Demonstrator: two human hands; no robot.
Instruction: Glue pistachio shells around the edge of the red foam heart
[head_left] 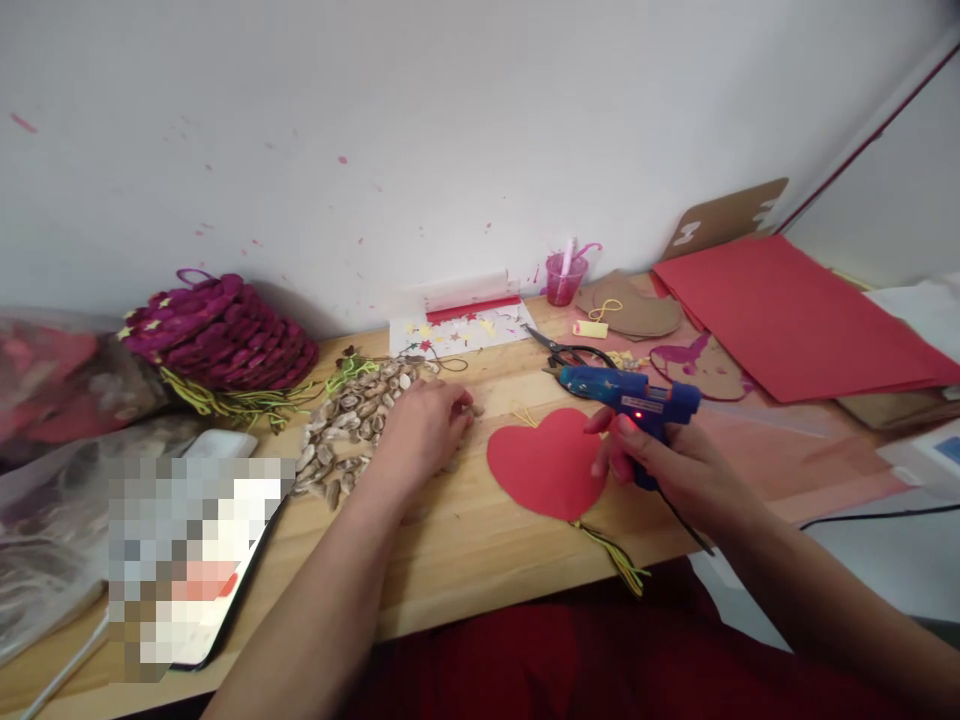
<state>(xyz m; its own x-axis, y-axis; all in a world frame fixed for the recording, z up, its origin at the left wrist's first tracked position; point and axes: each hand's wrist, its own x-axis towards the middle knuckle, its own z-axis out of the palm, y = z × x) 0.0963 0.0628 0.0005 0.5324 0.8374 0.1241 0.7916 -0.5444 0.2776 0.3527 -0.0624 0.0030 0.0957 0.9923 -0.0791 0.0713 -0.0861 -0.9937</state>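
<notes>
Here's a flat red heart (541,466), probably paper.

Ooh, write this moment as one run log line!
left hand: at pile of tan shells, hold unclear | right hand: holding blue glue gun, red light lit | between hands: red heart-shaped paper on wooden table

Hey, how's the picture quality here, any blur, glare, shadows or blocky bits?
Head view: coarse pixel blocks hide much of the bright phone screen; head view: a soft shadow falls on the wall beside the purple decoration; head view: a red light glows on the blue glue gun in the right grip; head view: the plastic bag at left looks blurry.
</notes>
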